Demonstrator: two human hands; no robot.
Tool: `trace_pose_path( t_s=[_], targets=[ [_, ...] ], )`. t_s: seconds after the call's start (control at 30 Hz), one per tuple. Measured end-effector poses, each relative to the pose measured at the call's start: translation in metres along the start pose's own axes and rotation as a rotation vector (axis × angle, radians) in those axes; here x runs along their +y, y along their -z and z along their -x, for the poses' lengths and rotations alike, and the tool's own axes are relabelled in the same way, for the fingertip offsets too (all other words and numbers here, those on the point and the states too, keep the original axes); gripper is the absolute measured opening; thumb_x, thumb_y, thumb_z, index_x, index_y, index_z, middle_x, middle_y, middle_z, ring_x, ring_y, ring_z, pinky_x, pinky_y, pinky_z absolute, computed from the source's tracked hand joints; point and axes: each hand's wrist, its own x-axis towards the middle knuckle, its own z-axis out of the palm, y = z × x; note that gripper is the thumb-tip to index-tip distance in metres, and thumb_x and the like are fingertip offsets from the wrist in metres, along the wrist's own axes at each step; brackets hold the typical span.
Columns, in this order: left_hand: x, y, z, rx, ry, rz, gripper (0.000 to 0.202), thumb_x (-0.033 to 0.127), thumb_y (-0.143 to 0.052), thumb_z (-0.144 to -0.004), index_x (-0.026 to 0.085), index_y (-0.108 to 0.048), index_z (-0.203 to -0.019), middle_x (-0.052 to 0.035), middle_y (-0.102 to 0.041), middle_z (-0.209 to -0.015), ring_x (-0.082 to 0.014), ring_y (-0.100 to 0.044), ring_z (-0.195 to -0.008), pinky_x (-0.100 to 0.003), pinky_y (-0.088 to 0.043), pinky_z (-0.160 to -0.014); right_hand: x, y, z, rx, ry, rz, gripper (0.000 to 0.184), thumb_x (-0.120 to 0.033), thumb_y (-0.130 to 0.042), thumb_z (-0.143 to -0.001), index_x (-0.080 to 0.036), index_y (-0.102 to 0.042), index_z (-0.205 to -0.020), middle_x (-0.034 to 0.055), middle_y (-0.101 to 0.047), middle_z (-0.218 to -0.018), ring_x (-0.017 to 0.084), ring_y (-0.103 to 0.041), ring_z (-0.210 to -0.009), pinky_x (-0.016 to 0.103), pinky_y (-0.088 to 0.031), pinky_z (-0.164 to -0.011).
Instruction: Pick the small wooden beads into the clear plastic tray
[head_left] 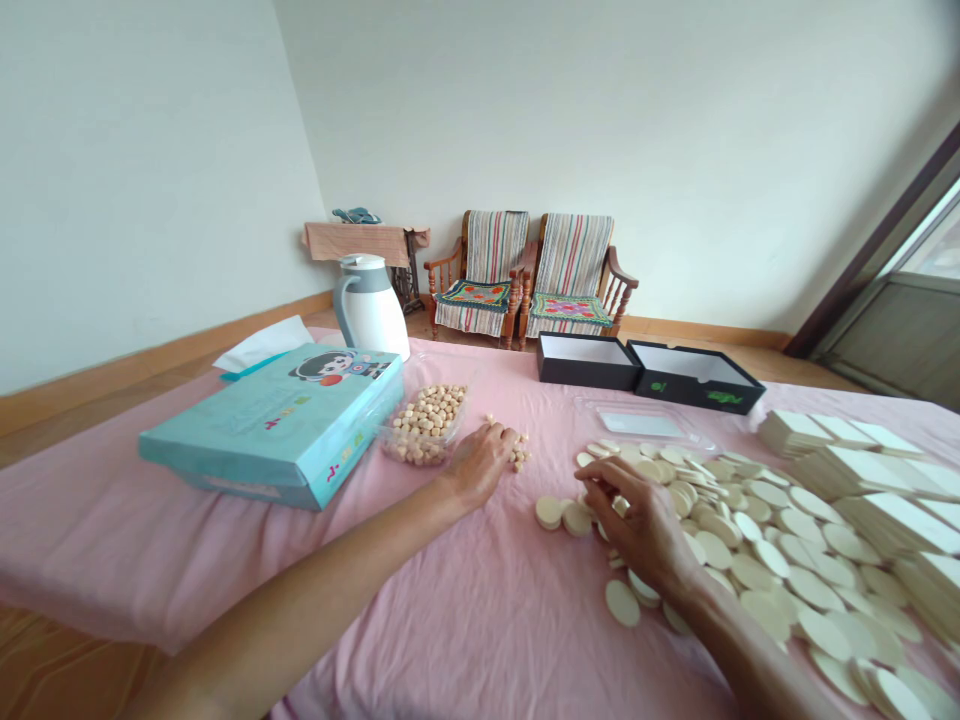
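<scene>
My left hand [484,462] is curled downward on the pink cloth, fingers bent together at a little pile of small wooden beads [519,455]. What sits under its fingertips is hidden. Just left of it stands a clear plastic tub [459,432] filled with more such beads [431,410]. Over the near left edge of a wide heap of round wooden discs [750,540] is my right hand [626,505], its fingers stretched out and thumb a little apart, with nothing visibly held. Two small disc stacks [549,513] lie left of its fingertips.
A light-blue box [247,425] and a white thermos jug [382,315] stand at left. Two black box halves [589,375] and a clear plastic lid [645,425] lie at the back. Stacked pale rectangular boards [862,475] line the right. Two wooden armchairs [574,270] stand beyond.
</scene>
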Motion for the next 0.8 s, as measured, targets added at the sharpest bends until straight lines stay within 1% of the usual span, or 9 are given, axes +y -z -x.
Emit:
trace_pose_path(
  t_s=[0.1, 0.23, 0.3, 0.4, 0.47, 0.53, 0.6, 0.7, 0.8],
  targets=[
    [0.008, 0.009, 0.006, 0.053, -0.06, 0.008, 0.017, 0.007, -0.04, -0.088, 0.016, -0.054, -0.094, -0.0072, -0.059, -0.094, -0.0207, -0.054, -0.092, -0.032, -0.046, -0.079, -0.001, 0.0, 0.001, -0.004, -0.001, 0.003, 0.015, -0.019, -0.048, -0.086, -0.019, -0.062, -0.087, 0.0047, -0.061, -0.087, 0.015, -0.058, -0.074, 0.026, -0.045, -0.063],
    [0.012, 0.036, 0.014, 0.229, -0.128, -0.051, 0.011, 0.013, -0.044, -0.089, 0.018, -0.053, -0.089, -0.0063, -0.056, -0.092, -0.022, -0.052, -0.089, -0.035, -0.044, -0.079, 0.0, 0.0, 0.002, -0.019, -0.023, -0.016, 0.015, -0.019, -0.047, -0.086, -0.019, -0.062, -0.088, 0.0044, -0.061, -0.086, 0.014, -0.057, -0.07, 0.025, -0.044, -0.058],
    [0.003, 0.051, 0.014, 0.326, -0.077, -0.099, 0.011, 0.012, -0.044, -0.087, 0.018, -0.054, -0.088, -0.0066, -0.056, -0.091, -0.0225, -0.052, -0.088, -0.036, -0.043, -0.078, 0.001, 0.0, 0.002, -0.022, -0.03, -0.02, 0.015, -0.019, -0.048, -0.086, -0.02, -0.062, -0.088, 0.004, -0.061, -0.087, 0.014, -0.057, -0.07, 0.025, -0.043, -0.058],
    [-0.017, 0.068, 0.009, 0.476, 0.065, -0.141, 0.014, 0.011, -0.045, -0.086, 0.017, -0.056, -0.092, -0.008, -0.058, -0.092, -0.0241, -0.051, -0.091, -0.039, -0.042, -0.081, 0.001, 0.0, 0.001, -0.019, -0.029, -0.017, 0.015, -0.019, -0.048, -0.086, -0.02, -0.063, -0.088, 0.0034, -0.061, -0.086, 0.014, -0.057, -0.073, 0.025, -0.044, -0.061],
    [-0.027, 0.072, 0.006, 0.581, 0.115, -0.11, 0.015, 0.011, -0.046, -0.086, 0.016, -0.056, -0.096, -0.0085, -0.059, -0.097, -0.0245, -0.051, -0.096, -0.04, -0.042, -0.085, 0.0, 0.0, 0.001, -0.021, -0.028, -0.021, 0.016, -0.019, -0.047, -0.086, -0.02, -0.063, -0.089, 0.0032, -0.061, -0.085, 0.014, -0.057, -0.073, 0.025, -0.044, -0.061],
    [-0.027, 0.069, 0.005, 0.631, 0.089, -0.04, 0.017, 0.012, -0.045, -0.086, 0.016, -0.055, -0.099, -0.0083, -0.058, -0.101, -0.023, -0.051, -0.098, -0.038, -0.042, -0.088, 0.0, -0.001, 0.001, -0.022, -0.024, -0.028, 0.016, -0.018, -0.047, -0.086, -0.02, -0.063, -0.089, 0.0032, -0.061, -0.085, 0.014, -0.057, -0.072, 0.025, -0.044, -0.061],
    [-0.02, 0.06, 0.005, 0.561, 0.022, 0.03, 0.018, 0.01, -0.043, -0.087, 0.016, -0.055, -0.099, -0.0072, -0.058, -0.099, -0.0203, -0.052, -0.096, -0.034, -0.043, -0.087, 0.0, -0.001, 0.001, -0.022, -0.024, -0.032, 0.016, -0.018, -0.047, -0.086, -0.02, -0.063, -0.088, 0.0033, -0.061, -0.084, 0.014, -0.057, -0.071, 0.025, -0.044, -0.06],
    [-0.003, 0.04, 0.004, 0.291, -0.039, 0.059, 0.022, 0.003, -0.043, -0.083, 0.017, -0.054, -0.095, -0.0063, -0.058, -0.095, -0.0188, -0.054, -0.092, -0.03, -0.046, -0.081, 0.0, -0.001, 0.001, -0.021, -0.023, -0.032, 0.016, -0.019, -0.047, -0.086, -0.02, -0.062, -0.087, 0.0038, -0.061, -0.085, 0.014, -0.058, -0.072, 0.025, -0.044, -0.06],
    [0.006, 0.023, -0.002, 0.049, 0.005, -0.001, 0.022, 0.0, -0.042, -0.081, 0.015, -0.054, -0.091, -0.0094, -0.058, -0.096, -0.0211, -0.055, -0.093, -0.032, -0.047, -0.079, 0.0, 0.0, 0.001, -0.019, -0.012, -0.029, 0.016, -0.019, -0.046, -0.086, -0.02, -0.062, -0.087, 0.0042, -0.061, -0.085, 0.014, -0.058, -0.073, 0.025, -0.045, -0.061]
  ],
)
